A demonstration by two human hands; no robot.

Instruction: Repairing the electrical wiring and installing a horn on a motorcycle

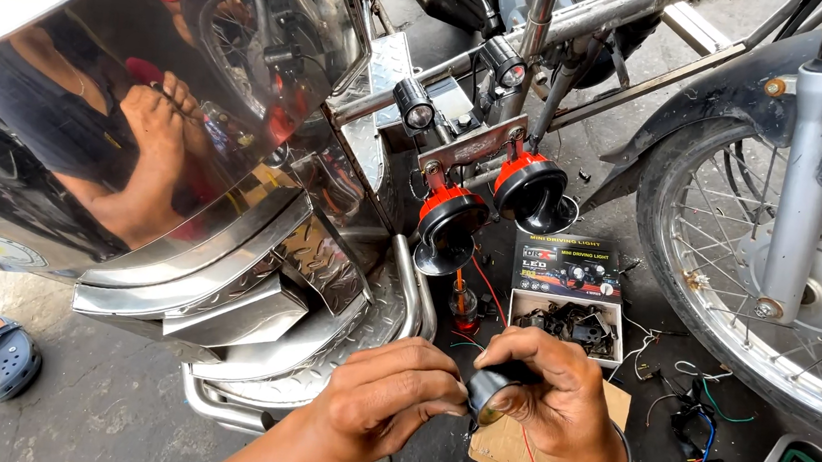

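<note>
Small black round lamp: gripped in right hand, fingers curled around it; left hand pinching its near-left edge. Far: open parts box, two red-black horns.

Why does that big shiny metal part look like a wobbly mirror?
In the head view, daylight is bright and even. The curved chrome sidecar body acts as a mirror, stretching the reflection of a person's arm, with white glare at its top edge. The left hand and right hand, around a small black lamp, look sharp; nothing is noticeably blurred.
</note>
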